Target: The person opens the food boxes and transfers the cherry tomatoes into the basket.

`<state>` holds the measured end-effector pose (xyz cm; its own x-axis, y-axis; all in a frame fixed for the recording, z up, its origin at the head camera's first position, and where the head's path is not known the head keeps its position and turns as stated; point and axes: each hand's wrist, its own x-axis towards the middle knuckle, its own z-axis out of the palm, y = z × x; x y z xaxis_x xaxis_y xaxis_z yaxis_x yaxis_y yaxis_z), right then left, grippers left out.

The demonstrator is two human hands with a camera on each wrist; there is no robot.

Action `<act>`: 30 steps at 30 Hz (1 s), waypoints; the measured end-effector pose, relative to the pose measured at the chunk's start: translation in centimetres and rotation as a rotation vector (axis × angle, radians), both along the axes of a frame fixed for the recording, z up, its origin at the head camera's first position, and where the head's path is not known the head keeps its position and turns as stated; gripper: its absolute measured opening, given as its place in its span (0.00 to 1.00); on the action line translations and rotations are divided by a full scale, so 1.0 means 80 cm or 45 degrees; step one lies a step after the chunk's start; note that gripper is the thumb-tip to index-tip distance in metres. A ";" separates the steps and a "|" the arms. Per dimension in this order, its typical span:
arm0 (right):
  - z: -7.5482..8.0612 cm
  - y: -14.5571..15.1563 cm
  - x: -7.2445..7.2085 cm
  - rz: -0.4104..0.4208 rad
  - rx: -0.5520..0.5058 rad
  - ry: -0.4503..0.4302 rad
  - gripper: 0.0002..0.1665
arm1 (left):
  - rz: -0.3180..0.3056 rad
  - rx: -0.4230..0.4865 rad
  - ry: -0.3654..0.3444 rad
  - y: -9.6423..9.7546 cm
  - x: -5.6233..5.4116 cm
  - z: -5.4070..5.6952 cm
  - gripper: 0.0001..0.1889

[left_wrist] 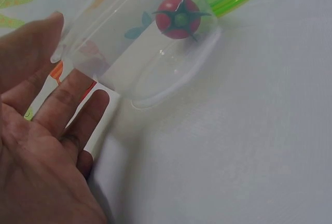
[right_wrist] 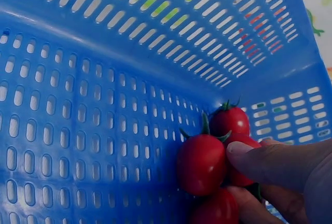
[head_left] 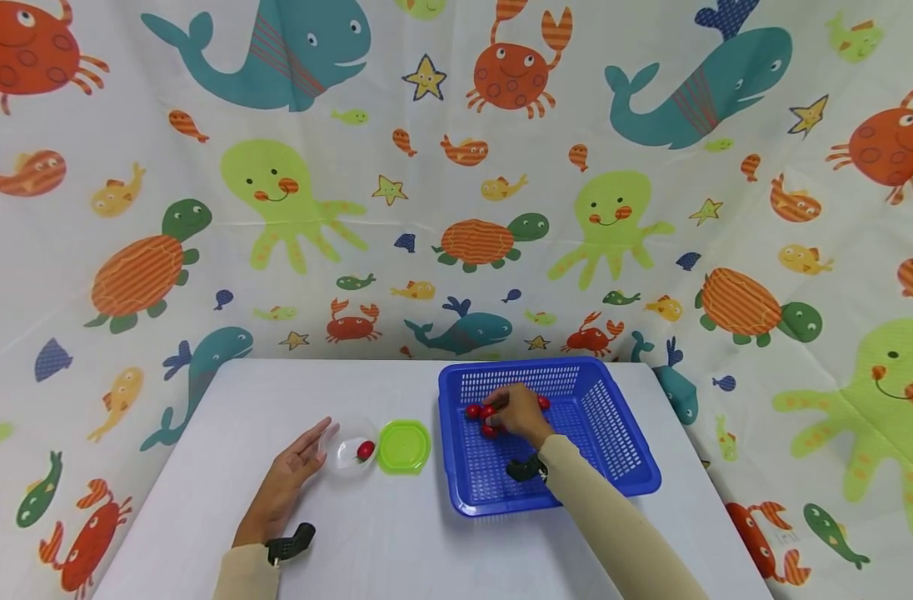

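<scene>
My left hand [head_left: 291,471] is beside a clear round plastic container [head_left: 342,457], its fingers fairly straight and its fingertips at the near wall and rim. One red cherry tomato [left_wrist: 179,19] with a green calyx lies inside that container. Over in the blue basket [head_left: 456,492], my right hand [head_left: 522,412] reaches down among several cherry tomatoes [right_wrist: 202,164]. Thumb and fingers pinch one cherry tomato [right_wrist: 240,169], partly hidden by the thumb [right_wrist: 254,156]. Another cherry tomato [head_left: 543,403] shows just beyond the right hand.
A bright green lid [head_left: 404,447] lies on the white table [head_left: 381,542] between the container and the basket. The slotted basket walls rise around the right hand. A curtain printed with sea animals [head_left: 396,292] hangs behind the table and at both sides.
</scene>
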<state>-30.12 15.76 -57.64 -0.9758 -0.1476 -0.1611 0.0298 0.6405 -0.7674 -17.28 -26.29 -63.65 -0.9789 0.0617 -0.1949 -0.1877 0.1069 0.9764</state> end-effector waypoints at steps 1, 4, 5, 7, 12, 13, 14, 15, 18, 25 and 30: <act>0.000 0.000 0.000 0.003 0.006 0.002 0.15 | -0.001 0.000 0.001 0.000 0.000 0.000 0.32; 0.001 0.000 0.001 0.017 0.023 0.015 0.15 | -0.003 -0.002 0.000 0.001 0.002 -0.001 0.32; 0.002 0.001 0.002 0.015 0.021 0.014 0.15 | -0.005 -0.003 -0.001 0.001 0.002 -0.001 0.32; 0.003 0.003 0.003 0.009 0.020 0.027 0.15 | -0.005 -0.009 -0.003 0.001 0.002 -0.001 0.33; 0.010 0.006 0.006 -0.054 0.064 0.086 0.14 | 0.004 -0.003 -0.004 0.001 0.003 -0.002 0.33; 0.012 0.006 0.007 -0.073 0.071 0.092 0.14 | 0.005 0.002 -0.003 0.002 0.003 -0.003 0.33; 0.014 0.006 0.007 -0.094 0.083 0.102 0.14 | 0.005 0.005 -0.003 0.002 0.004 -0.003 0.33; 0.015 0.006 0.007 -0.115 0.089 0.111 0.13 | 0.005 0.008 -0.003 0.002 0.005 -0.003 0.33; 0.021 0.004 0.008 -0.162 0.079 0.155 0.13 | 0.003 0.011 -0.005 0.003 0.005 -0.003 0.33; 0.041 -0.011 0.015 -0.150 -0.047 0.318 0.13 | 0.009 0.011 -0.012 0.004 0.006 -0.003 0.33; 0.060 -0.033 0.024 -0.117 -0.153 0.331 0.14 | 0.014 0.010 -0.012 0.005 0.006 -0.001 0.33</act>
